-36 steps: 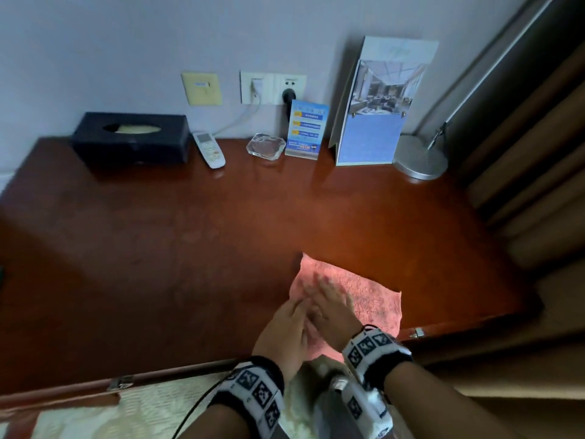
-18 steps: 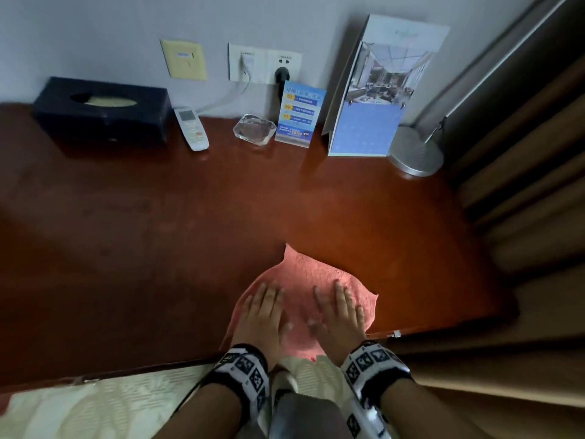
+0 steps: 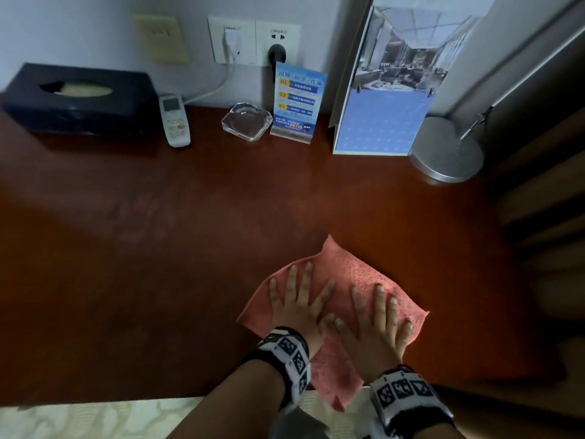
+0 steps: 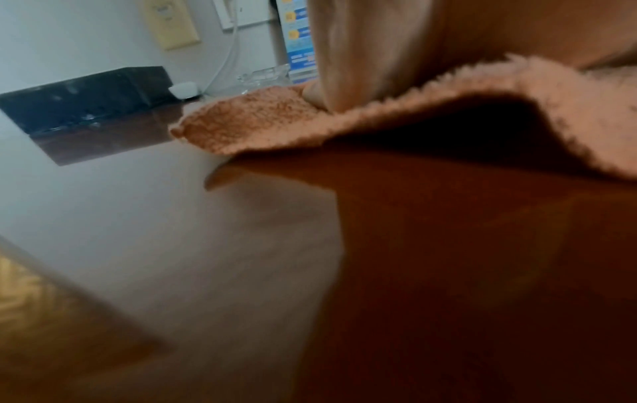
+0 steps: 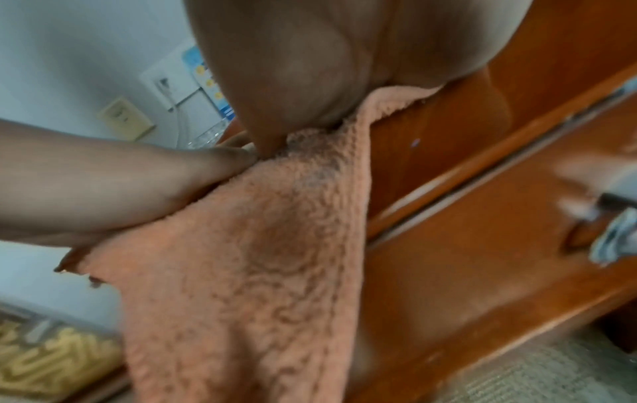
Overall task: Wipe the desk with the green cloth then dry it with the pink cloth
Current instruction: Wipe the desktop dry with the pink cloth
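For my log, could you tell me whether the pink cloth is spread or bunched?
Spread: the pink cloth lies mostly flat on the desk, one corner hanging over its near edge.

Pale wall (image 3: 95, 26), patterned floor (image 3: 95, 416), brown curtain (image 3: 544, 172)

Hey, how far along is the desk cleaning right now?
Done, apparently: the green-cloth wipe, since no green cloth is in view. In hand: drying. The left hand and right hand press flat on the pink cloth at the desk's near edge, one corner hanging off. Left: faint streaks toward the middle and the strip before the tissue box.
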